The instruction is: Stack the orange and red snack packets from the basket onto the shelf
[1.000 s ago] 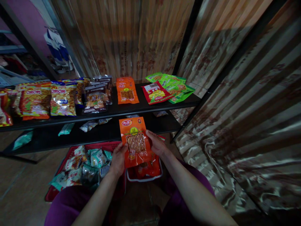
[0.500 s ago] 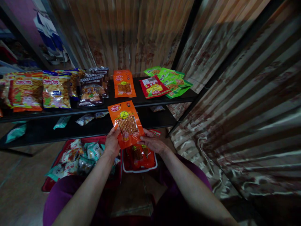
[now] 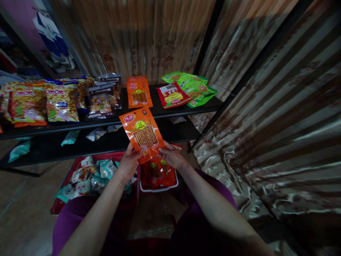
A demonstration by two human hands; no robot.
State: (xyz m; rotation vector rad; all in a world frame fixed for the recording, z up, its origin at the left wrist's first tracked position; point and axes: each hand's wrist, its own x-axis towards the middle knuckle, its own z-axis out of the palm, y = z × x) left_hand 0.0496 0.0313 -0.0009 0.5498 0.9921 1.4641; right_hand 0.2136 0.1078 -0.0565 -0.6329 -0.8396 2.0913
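An orange snack packet with brown sticks behind its clear window is held up in front of the black shelf, tilted slightly to the left. My left hand is closed on its lower left edge, thumb on the front. At the lower right corner, my right hand pinches the same packet. Behind it on the shelf, similar orange packets stand upright. Just below my hands, a white-rimmed basket holds several red-orange packets.
Left on the shelf are noodle-snack bags, puffed-snack bags and brown packets. To the right lie a red packet and green packets. A red basket with small wrapped snacks stands on the floor. Curtains hang behind and right.
The orange packet has risen slightly towards the shelf with both hands on it. My left thumb now lies further across its lower front. The view has shifted slightly.
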